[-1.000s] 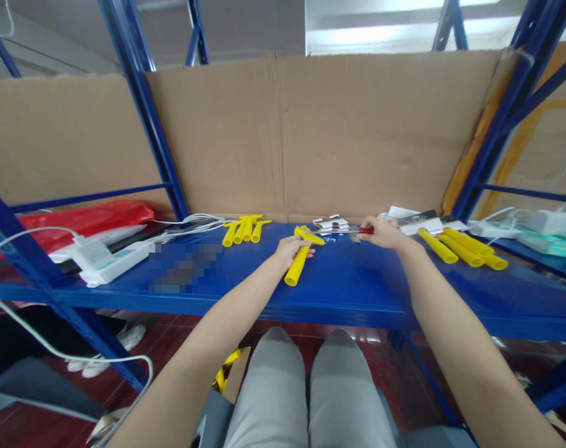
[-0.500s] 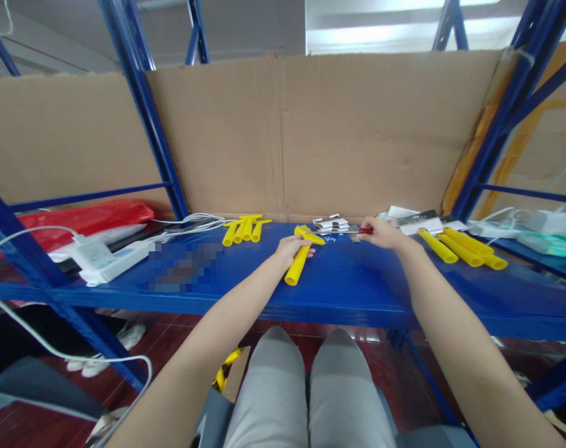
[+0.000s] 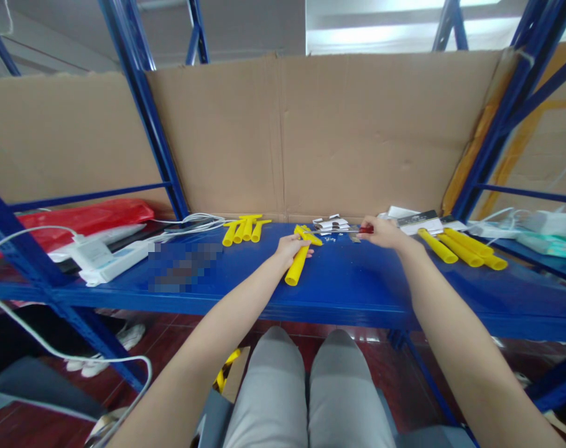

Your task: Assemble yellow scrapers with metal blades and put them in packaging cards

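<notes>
In my left hand [image 3: 290, 247] is a yellow plastic scraper-like tool [image 3: 295, 269] with a tubular handle and a crosswise head; its open tube end points toward me. My right hand [image 3: 380, 231] is closed around the red handle of a screwdriver [image 3: 366, 229], whose thin shaft reaches left toward the tool's head. Whether the tip touches the head is too small to tell. Tiny screws [image 3: 330, 238] are scattered on the blue shelf just right of the head. Small white-and-brown card pieces [image 3: 332, 223] lie behind them.
Several finished-looking yellow tools [image 3: 246, 230] lie at the back left, and yellow tubes [image 3: 464, 249] at the right beside dark-and-white packets [image 3: 420, 223]. A white power strip [image 3: 117, 261] with cables occupies the left. A cardboard panel [image 3: 283, 137] closes off the back; blue posts [image 3: 145, 106] rise there.
Both hands stay nearly in place. The head of the yellow tool has shifted very slightly left.
</notes>
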